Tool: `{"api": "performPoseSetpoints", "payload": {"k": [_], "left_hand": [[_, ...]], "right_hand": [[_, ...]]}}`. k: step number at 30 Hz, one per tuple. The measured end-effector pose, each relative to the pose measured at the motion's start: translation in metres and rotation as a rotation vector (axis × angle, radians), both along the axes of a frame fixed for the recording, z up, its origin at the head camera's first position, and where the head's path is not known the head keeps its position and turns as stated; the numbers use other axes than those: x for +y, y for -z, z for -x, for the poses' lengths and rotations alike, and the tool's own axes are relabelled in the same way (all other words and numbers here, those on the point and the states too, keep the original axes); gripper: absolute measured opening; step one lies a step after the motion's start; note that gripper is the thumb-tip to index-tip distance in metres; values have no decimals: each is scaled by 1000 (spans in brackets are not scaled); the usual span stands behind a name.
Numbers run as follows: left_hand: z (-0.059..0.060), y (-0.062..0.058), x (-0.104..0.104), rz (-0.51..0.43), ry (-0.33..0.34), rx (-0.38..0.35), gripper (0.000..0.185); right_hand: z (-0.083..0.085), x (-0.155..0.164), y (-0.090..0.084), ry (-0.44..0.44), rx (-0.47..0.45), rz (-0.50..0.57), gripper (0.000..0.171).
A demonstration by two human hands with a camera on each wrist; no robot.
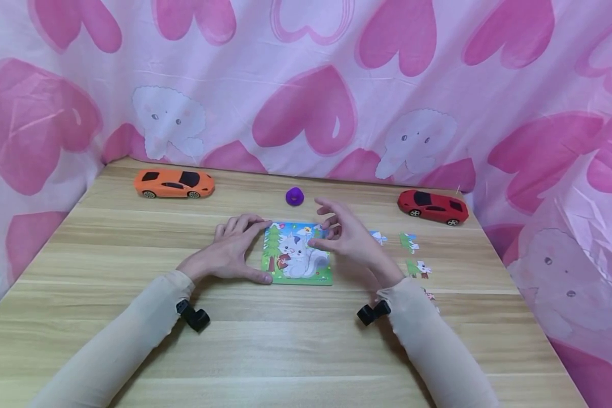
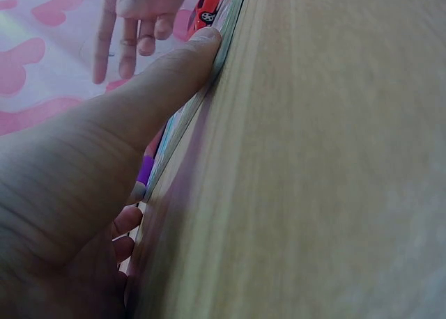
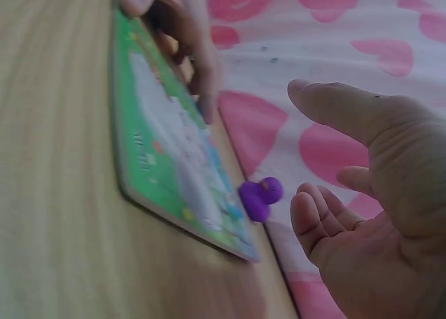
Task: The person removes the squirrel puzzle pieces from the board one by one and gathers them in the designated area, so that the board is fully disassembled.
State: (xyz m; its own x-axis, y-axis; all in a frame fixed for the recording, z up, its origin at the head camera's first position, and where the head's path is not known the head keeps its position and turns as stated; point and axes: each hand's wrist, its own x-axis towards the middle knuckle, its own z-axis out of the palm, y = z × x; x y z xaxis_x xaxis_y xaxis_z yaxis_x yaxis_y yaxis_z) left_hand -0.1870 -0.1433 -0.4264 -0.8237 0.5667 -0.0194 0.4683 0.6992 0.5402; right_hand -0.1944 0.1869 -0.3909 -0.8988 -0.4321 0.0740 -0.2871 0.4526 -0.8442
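Observation:
A square jigsaw puzzle board (image 1: 297,276) with a white squirrel picture lies flat on the wooden table. My left hand (image 1: 226,253) holds it along the left side, thumb at the near corner and forefinger at the far one. In the left wrist view the left thumb (image 2: 164,82) presses on the board's edge. Over the board's right side hovers my right hand (image 1: 351,237), fingers loosely bent and apart. Nothing is between the right thumb (image 3: 341,109) and fingers in the right wrist view. Several loose puzzle pieces (image 1: 409,242) lie to the right, some partly hidden by the right arm.
Behind the board stands a purple toy duck (image 1: 294,196). An orange toy car (image 1: 174,183) is at the back left, a red toy car (image 1: 432,207) at the back right. A pink heart-patterned curtain (image 1: 306,113) hangs around the table's back and sides.

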Motion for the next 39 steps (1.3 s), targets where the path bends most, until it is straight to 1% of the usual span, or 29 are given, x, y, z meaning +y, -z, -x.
{"api": "performPoseSetpoints", "payload": {"k": [6,8,13,22,32,36,39], "left_hand": [[1,1,1,3,5,4,133],[0,0,1,5,6,5,133],[1,0,2,8,9,4,134],[2,0,2,12,7,-9,136],[1,-1,2,9,3,-15,134],[1,0,1,16,0,-13,134],[1,0,1,13,-1,-9,134]], "right_hand": [[-8,-7,11,17,-133,-27,89],[-9,-9,14,6,-131,-55,89],[-9,-11,19,-21,-88,-158,89],[-7,-14,22,-81,-44,-244,88],[-8,-15,24,-112,-19,-301,72],[-9,-15,23,-117,-28,-309,66],[-9,-15,24,-119,-45,-301,65]]}}
